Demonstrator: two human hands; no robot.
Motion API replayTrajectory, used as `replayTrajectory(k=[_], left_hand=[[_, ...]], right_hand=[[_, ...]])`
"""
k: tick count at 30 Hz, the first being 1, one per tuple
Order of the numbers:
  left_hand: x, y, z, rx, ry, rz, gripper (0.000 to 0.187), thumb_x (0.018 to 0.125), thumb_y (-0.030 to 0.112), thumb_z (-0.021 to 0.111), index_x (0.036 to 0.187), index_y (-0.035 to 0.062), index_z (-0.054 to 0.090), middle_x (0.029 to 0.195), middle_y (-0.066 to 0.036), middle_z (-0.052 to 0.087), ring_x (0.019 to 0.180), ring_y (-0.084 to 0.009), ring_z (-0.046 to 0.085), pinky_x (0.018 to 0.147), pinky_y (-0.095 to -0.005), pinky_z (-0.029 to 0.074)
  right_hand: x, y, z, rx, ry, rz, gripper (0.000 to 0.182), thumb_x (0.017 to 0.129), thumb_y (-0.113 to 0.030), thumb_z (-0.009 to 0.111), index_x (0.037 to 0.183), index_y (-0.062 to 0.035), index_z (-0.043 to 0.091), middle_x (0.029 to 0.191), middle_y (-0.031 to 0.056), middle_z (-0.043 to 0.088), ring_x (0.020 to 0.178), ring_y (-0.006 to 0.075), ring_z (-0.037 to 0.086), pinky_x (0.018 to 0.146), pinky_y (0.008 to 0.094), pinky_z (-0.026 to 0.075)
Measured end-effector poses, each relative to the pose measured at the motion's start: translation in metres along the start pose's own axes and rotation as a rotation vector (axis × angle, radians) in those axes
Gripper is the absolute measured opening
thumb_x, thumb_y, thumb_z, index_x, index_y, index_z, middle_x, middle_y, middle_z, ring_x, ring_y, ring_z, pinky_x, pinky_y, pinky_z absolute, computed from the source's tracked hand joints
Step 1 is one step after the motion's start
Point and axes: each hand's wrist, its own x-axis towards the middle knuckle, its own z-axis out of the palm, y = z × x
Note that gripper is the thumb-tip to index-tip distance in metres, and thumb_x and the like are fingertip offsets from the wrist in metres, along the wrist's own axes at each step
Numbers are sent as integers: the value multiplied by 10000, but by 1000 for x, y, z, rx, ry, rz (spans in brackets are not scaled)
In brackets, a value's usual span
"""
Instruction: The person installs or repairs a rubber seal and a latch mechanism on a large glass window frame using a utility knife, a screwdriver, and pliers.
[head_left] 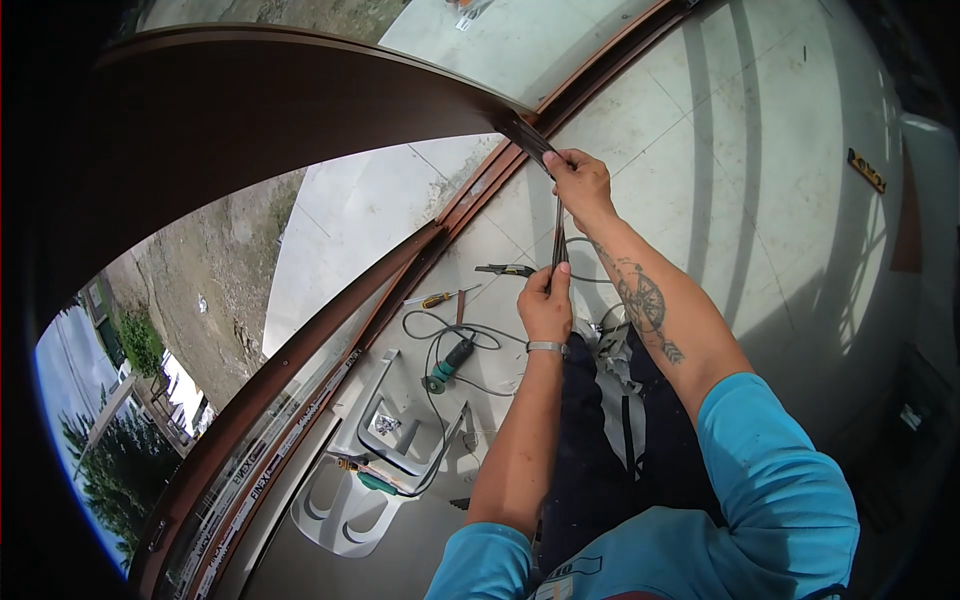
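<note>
Left grip, right grip pinch dark strip (folded, perhaps); pale tiled floor, shadow-striped; brown track crossing.

Seemingly dark-brown strip; blue sleeves

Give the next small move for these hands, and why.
Probably hold the left hand steady and ease the right hand along the dark strips toward the brown panel: both hands hold them, and their far end appears to meet the panel.
</note>
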Motion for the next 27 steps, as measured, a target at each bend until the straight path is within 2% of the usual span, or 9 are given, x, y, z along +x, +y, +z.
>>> replayTrajectory(k=[3, 5, 12, 15, 17, 18, 21, 25, 27], left_hand=[[-1, -10, 5, -42, 1, 20, 361, 878, 323, 649, 925, -33, 676, 697, -117, 620, 616, -167, 550, 590, -299, 437], [-5, -7, 6, -64, -38, 47, 398, 897, 335, 637, 833, -58, 651, 650, -37, 584, 627, -96, 485, 584, -254, 414], [-7, -10, 11, 53, -96, 17, 385, 904, 311, 628, 872, -71, 660, 686, -57, 621, 650, -113, 542, 608, -262, 441], [0, -13, 13, -62, -38, -9, 361, 907, 306, 626, 922, -53, 661, 684, -47, 608, 639, -110, 546, 596, -250, 444], [12, -6, 12, -316, -56, -110, 342, 912, 301, 621, 1003, -29, 645, 716, -34, 598, 617, -101, 537, 571, -231, 442], [22, -9, 17, -406, 5, -47, 328, 915, 287, 619, 1050, -12, 624, 763, -26, 594, 604, -91, 525, 542, -219, 433], [52, 7, 22, -537, 16, -67, 294, 951, 250, 551, 1076, -6, 626, 837, -31, 609, 639, -89, 555, 550, -226, 456], [96, 1, 48, -385, -19, -14, 292, 965, 217, 494, 1088, -10, 632, 832, -44, 612, 677, -104, 570, 558, -226, 462], [122, 4, 68, -280, 66, 208, 312, 965, 244, 490, 1070, -24, 611, 814, -55, 607, 675, -110, 572, 557, -250, 466]], right_hand=[[-1, 13, -13, -37, 17, 27, 278, 869, -243, 671, 941, 25, 669, 667, 14, 568, 557, 91, 511, 527, 243, 431], [-2, 21, -21, -56, 26, 41, 274, 869, -240, 672, 937, 25, 670, 668, 14, 568, 559, 90, 511, 527, 243, 429], [-4, 51, -46, -50, 38, 28, 241, 866, -218, 665, 916, 17, 680, 661, 14, 590, 557, 95, 511, 525, 259, 436], [-5, 56, -52, -91, 47, 7, 233, 867, -213, 664, 921, 13, 681, 659, 9, 582, 568, 85, 500, 521, 253, 432], [-11, 53, -56, -37, 30, 88, 236, 867, -212, 666, 923, 17, 677, 657, 10, 580, 556, 86, 498, 512, 251, 427], [-12, 56, -58, -39, 31, 86, 236, 867, -212, 666, 923, 17, 677, 657, 10, 580, 556, 86, 498, 512, 251, 427], [-16, 72, -67, -59, 53, 115, 237, 868, -209, 667, 924, 21, 675, 654, 8, 578, 544, 87, 499, 504, 248, 428], [-21, 83, -70, -51, 56, 112, 233, 871, -206, 662, 918, 22, 676, 664, 14, 604, 541, 92, 518, 507, 243, 438], [-27, 77, -64, 3, 74, 118, 231, 867, -206, 663, 918, 19, 680, 670, 27, 624, 555, 88, 531, 518, 249, 442]])
